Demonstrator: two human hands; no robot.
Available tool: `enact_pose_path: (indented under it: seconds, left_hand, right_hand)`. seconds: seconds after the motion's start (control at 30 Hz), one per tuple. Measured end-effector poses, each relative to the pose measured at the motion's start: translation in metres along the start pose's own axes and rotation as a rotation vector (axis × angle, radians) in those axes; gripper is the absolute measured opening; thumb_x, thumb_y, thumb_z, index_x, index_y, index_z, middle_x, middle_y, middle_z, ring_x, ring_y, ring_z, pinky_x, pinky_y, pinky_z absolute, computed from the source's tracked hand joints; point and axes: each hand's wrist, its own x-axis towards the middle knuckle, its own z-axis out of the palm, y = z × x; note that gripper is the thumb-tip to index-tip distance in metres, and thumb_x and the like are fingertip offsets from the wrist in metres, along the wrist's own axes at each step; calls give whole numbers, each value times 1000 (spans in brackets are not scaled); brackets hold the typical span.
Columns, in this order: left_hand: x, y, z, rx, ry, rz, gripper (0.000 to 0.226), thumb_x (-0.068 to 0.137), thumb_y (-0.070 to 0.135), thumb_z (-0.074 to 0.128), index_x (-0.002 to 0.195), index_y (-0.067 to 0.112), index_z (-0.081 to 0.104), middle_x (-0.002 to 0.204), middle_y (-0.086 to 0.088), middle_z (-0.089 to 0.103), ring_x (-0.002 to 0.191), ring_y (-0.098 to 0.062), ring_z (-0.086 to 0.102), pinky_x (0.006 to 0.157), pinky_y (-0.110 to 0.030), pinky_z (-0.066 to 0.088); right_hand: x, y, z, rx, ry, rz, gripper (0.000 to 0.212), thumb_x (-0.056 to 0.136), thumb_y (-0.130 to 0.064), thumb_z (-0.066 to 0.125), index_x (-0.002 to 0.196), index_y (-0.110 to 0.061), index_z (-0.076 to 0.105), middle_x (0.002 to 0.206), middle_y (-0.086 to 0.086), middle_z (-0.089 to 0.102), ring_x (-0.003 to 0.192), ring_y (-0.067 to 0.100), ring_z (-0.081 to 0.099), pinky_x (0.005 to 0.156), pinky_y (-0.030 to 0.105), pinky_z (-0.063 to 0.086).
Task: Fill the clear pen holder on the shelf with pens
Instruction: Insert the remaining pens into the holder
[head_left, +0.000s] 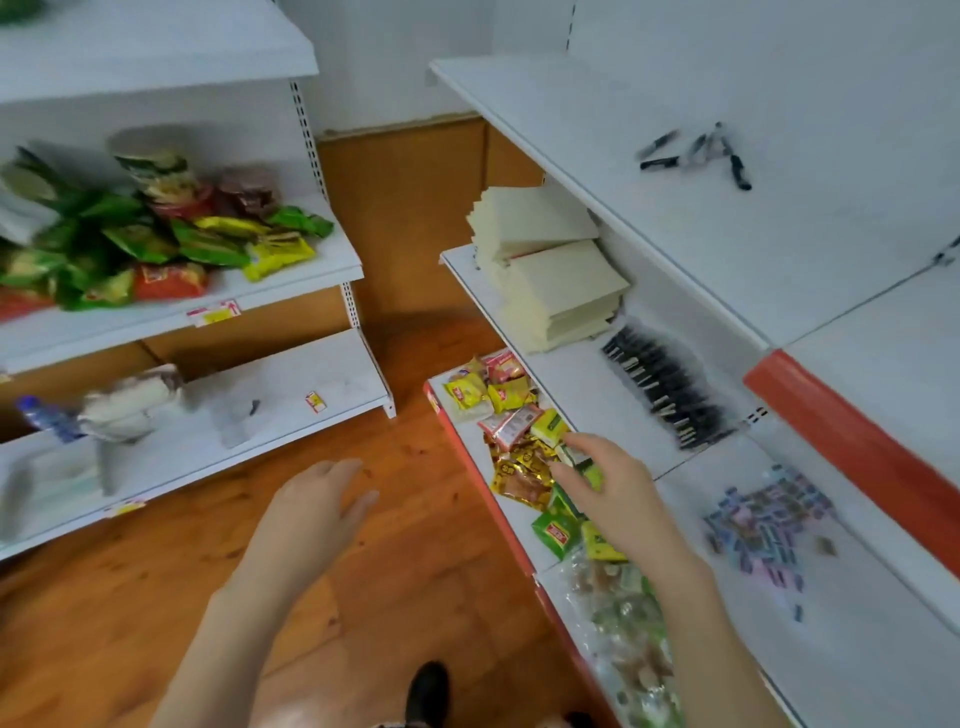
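A row of black pens (667, 387) lies on the middle shelf of the right-hand rack, behind the snack packets. A few more black pens (696, 153) lie scattered on the upper white shelf (649, 218); something clear and blurred stands among them, and I cannot tell whether it is the pen holder. My right hand (605, 483) reaches forward over the snack packets on the lowest shelf, fingers loosely spread, holding nothing. My left hand (317, 506) hovers over the wooden floor with straight fingers, also holding nothing.
Stacks of cream notebooks (550, 275) sit left of the pen row. Snack packets (511, 415) and small colourful erasers (763, 525) cover the lower right shelves. The left rack (291, 291) holds green and red snack bags. A dark shoe (428, 691) stands on the floor.
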Motion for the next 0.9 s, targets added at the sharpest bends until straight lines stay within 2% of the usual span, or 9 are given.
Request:
enact_pose_path:
  seconds: [0.07, 0.23, 0.3, 0.43, 0.5, 0.57, 0.6, 0.73, 0.9]
  left_hand:
    - [7, -26, -1, -14, -27, -26, 50, 92, 39, 48, 136, 16, 43, 135, -6, 52, 122, -22, 50, 99, -30, 39]
    - [32, -55, -1, -59, -89, -68, 51, 92, 37, 50, 137, 16, 42, 138, -8, 50, 126, -24, 47, 102, -34, 40]
    - [48, -60, -2, -88, -96, -56, 49, 91, 36, 50, 136, 17, 43, 136, -8, 51, 124, -24, 48, 100, -33, 40]
    - [93, -66, -5, -113, -94, -63, 50, 92, 37, 50, 137, 17, 41, 140, -6, 47, 127, -22, 46, 102, -32, 39]
    - [123, -67, -8, -99, -94, -62, 52, 92, 38, 48, 139, 17, 39, 143, -5, 44, 130, -21, 43, 104, -32, 37]
    - [159, -67, -12, -95, -97, -59, 52, 92, 39, 48, 139, 19, 38, 144, -5, 44, 129, -20, 44, 104, -31, 37]
    - [178, -66, -16, -90, -95, -54, 52, 92, 40, 47, 139, 20, 38, 143, -4, 44, 128, -20, 45, 104, -31, 38]
    - [253, -54, -40, -64, -88, 33, 48, 93, 40, 46, 137, 23, 41, 141, -1, 47, 126, -18, 47, 102, -28, 38]
    - [331, -27, -77, -49, -37, 183, 44, 94, 37, 45, 135, 22, 44, 139, 0, 49, 125, -18, 47, 102, -29, 37]
  right_hand:
    - [7, -1, 21, 33, -20, 75, 29, 91, -21, 54, 120, -17, 55, 103, -8, 53, 90, 1, 46, 64, -2, 35]
    - [27, -1, 49, 26, -39, 192, 29, 90, -22, 54, 119, -15, 56, 98, -9, 50, 94, 4, 46, 71, 13, 34]
    - [42, 0, 55, 12, -58, 227, 31, 91, -24, 53, 120, -15, 55, 103, -8, 51, 96, 4, 46, 72, 11, 34]
    - [89, 3, 68, -24, -66, 274, 35, 90, -25, 55, 123, -12, 54, 122, 2, 58, 108, 13, 53, 87, 20, 37]
    - [120, 4, 73, -11, -63, 274, 33, 90, -22, 55, 121, -10, 55, 117, 5, 60, 99, 11, 53, 83, 14, 38]
    - [154, 4, 77, 4, -55, 273, 26, 90, -16, 55, 115, -11, 58, 105, 5, 61, 83, 6, 51, 67, 2, 37]
    - [173, 2, 77, 16, -48, 276, 25, 90, -15, 55, 114, -11, 58, 103, 6, 61, 82, 7, 52, 65, 1, 38]
    - [248, -1, 73, 16, 5, 269, 29, 90, -19, 56, 117, -11, 59, 120, 7, 61, 109, 18, 55, 84, 20, 37]
    - [321, -24, 51, 46, 25, 204, 30, 89, -21, 56, 118, -12, 58, 121, 2, 60, 114, 14, 52, 92, 20, 35]
